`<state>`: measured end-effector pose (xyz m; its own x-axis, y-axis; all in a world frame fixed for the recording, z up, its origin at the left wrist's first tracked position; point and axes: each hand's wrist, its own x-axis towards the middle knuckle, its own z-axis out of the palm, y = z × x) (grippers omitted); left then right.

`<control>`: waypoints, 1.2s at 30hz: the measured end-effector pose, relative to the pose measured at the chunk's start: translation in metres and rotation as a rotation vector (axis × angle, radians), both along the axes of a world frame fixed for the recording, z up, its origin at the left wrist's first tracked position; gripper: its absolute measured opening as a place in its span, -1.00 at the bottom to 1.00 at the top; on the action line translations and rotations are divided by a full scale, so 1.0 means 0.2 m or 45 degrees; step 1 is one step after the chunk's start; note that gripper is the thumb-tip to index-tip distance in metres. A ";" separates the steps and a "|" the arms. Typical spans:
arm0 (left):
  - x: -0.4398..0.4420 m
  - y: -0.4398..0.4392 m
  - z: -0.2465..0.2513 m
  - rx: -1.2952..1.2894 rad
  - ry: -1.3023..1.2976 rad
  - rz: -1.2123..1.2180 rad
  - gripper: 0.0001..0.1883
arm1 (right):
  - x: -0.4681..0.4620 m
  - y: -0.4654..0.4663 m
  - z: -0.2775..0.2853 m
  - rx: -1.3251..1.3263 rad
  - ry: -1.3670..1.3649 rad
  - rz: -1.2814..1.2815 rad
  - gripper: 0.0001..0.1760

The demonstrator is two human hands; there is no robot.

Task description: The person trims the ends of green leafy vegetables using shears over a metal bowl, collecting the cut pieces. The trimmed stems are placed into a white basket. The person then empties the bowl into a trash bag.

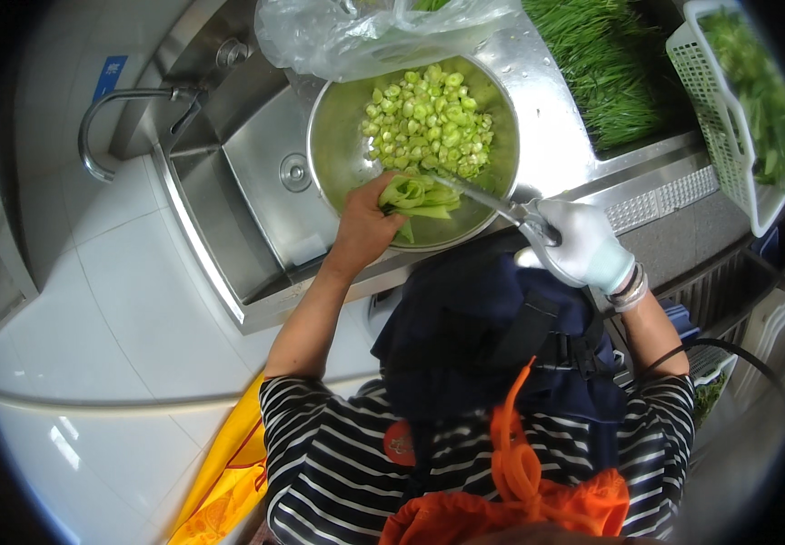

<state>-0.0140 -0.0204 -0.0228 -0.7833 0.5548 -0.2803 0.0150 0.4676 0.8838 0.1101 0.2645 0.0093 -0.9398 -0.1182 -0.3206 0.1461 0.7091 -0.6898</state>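
My bare left hand (368, 221) grips a bundle of pale green leafy stalks (423, 195) over the near side of a round metal bowl (324, 129). Cut green vegetable pieces (426, 119) lie in the bowl. A white glove covers my right hand (570, 238), which holds large metal scissors (488, 199) by the handles. Their blades point left and reach the bundle's upper edge; whether the blades are parted I cannot tell. A clear plastic bag (379, 44) hangs over the bowl's far rim.
Left of the bowl is a steel sink (263, 163) with a curved faucet (93, 129). Long green stalks (604, 75) fill a basin at the right back. A white perforated basket (713, 109) of greens stands at far right.
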 end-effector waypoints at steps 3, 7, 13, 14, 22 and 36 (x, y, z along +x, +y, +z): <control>0.00 -0.01 -0.01 0.001 0.028 0.010 -0.60 | 0.01 0.00 -0.01 -0.019 0.111 0.041 -0.53; 0.00 -0.02 -0.03 -0.149 0.142 -0.023 -0.53 | 0.06 0.01 -0.03 -0.041 0.112 -0.058 -0.58; -0.01 0.14 0.16 -0.104 -0.087 0.008 -0.59 | 0.19 0.06 -0.14 -0.221 0.014 -0.279 -0.47; -0.03 0.19 0.17 -0.060 -0.188 0.068 -0.61 | 0.19 0.10 -0.12 -0.158 -0.119 -0.281 -0.47; -0.07 1.43 0.37 0.420 -0.700 -0.215 -0.59 | 0.53 0.34 -0.10 -0.313 -0.231 -0.703 -0.41; -0.03 2.64 0.65 0.571 -0.171 -0.639 -0.40 | 0.79 0.46 -0.22 -0.444 -0.170 -1.102 -0.39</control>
